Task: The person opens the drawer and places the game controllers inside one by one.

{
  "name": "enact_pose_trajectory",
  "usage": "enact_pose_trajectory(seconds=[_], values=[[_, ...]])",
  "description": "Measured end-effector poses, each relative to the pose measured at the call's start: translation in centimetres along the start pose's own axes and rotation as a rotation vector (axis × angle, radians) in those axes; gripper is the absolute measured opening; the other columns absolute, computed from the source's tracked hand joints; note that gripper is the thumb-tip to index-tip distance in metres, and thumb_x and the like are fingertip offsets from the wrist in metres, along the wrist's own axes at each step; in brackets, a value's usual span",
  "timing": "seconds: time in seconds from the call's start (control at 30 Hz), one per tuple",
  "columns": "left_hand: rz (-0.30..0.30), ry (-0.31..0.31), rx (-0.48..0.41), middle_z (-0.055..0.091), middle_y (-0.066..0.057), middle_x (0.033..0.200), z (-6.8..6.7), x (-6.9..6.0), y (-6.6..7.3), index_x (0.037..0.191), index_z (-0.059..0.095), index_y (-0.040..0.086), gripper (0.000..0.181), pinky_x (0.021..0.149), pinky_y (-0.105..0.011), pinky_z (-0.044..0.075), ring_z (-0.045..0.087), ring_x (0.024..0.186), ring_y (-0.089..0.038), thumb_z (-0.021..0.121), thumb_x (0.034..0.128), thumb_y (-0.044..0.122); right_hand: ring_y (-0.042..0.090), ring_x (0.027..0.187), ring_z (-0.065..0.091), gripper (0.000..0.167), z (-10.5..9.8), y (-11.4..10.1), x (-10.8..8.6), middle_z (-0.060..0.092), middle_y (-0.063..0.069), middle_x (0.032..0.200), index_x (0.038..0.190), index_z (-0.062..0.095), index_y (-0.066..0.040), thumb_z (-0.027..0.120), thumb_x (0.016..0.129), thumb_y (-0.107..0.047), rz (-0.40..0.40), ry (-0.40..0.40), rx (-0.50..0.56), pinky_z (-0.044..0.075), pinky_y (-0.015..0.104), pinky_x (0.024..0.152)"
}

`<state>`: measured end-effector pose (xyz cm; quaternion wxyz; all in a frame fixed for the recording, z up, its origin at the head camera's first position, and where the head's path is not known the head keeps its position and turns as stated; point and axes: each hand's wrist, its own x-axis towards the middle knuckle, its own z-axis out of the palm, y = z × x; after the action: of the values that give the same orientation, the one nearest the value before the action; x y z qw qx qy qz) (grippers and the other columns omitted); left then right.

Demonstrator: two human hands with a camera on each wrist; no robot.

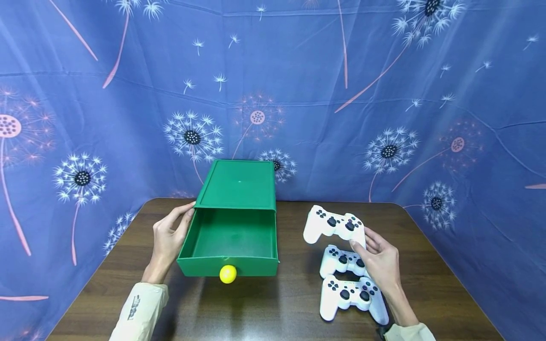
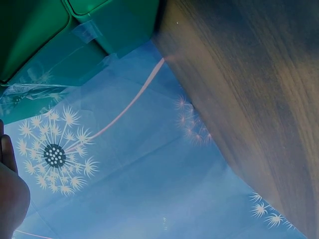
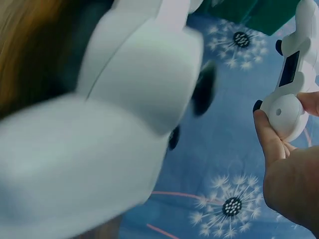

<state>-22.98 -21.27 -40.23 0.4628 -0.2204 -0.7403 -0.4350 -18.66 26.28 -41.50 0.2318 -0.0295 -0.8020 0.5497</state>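
Right hand is gripping a white game controller by its right-hand end, thumb lying on the near face and fingers curling behind. The controller is hanging clear of the table, buttons and sticks facing the wearer, to the right of a green case.

Two more white controllers are lying on the wood below it: a middle one, and a nearer one just in front of it. In the right wrist view a white controller is looming close and blurred.

Left hand is resting against the case's left side; fingers are reaching forward, fairly straight, tips touching near the front upper corner. Only a sliver of this hand is showing in the left wrist view, where clear tape is sticking to the green surface.

A green drawer is standing pulled out toward the wearer, a yellow knob sitting on its front. Behind everything a blue cloth with dandelion print is hanging
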Motion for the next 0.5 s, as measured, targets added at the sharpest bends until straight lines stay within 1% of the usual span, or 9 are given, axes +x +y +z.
enact_pose_trajectory(seconds=[0.1,0.17,0.23,0.37,0.5], values=[[-0.005,0.001,0.007,0.077,-0.017,0.105,0.0,0.1,0.0,0.114,0.076,-0.003,0.03,0.089,-0.013,0.05,0.066,0.104,0.004,0.07,0.0894,-0.018,0.02,0.105,0.068,0.051,0.3,-0.6,-0.4,0.065,0.032,0.125,0.136,0.058,0.013,0.078,0.09,0.002,0.005,-0.002,0.047,0.053,0.013,0.079],[-0.004,0.002,0.009,0.076,-0.019,0.105,0.0,0.1,0.0,0.113,0.076,-0.004,0.029,0.089,-0.012,0.049,0.065,0.105,0.005,0.07,0.089,-0.018,0.008,0.1,0.068,0.051,0.6,-1.2,-0.8,0.066,0.031,0.125,0.136,0.059,0.012,0.078,0.09,0.002,0.009,-0.007,0.069,0.053,0.014,0.08],[0.001,0.003,0.006,0.076,-0.02,0.106,0.1,0.1,-0.1,0.113,0.075,-0.006,0.028,0.089,-0.012,0.049,0.065,0.106,0.006,0.07,0.0881,-0.019,-0.001,0.096,0.067,0.05,0.8,-1.7,-1.1,0.066,0.031,0.124,0.136,0.06,0.012,0.078,0.09,0.002,0.007,-0.011,0.082,0.054,0.014,0.08],[0.009,0.011,0.004,0.076,-0.022,0.105,0.2,0.0,-0.2,0.11,0.075,-0.008,0.029,0.088,-0.012,0.049,0.064,0.105,0.007,0.07,0.0851,-0.022,-0.006,0.094,0.066,0.049,1.2,-2.8,-1.8,0.067,0.031,0.122,0.135,0.06,0.012,0.077,0.09,0.005,-0.027,-0.016,0.103,0.054,0.015,0.081],[0.016,0.028,0.01,0.076,-0.023,0.102,0.3,0.1,-0.1,0.108,0.075,-0.009,0.03,0.086,-0.012,0.049,0.068,0.1,0.002,0.07,0.0824,-0.025,-0.008,0.095,0.065,0.048,1.8,-4.0,-2.4,0.068,0.03,0.121,0.133,0.061,0.013,0.077,0.088,0.008,-0.085,-0.015,0.117,0.054,0.015,0.082]])
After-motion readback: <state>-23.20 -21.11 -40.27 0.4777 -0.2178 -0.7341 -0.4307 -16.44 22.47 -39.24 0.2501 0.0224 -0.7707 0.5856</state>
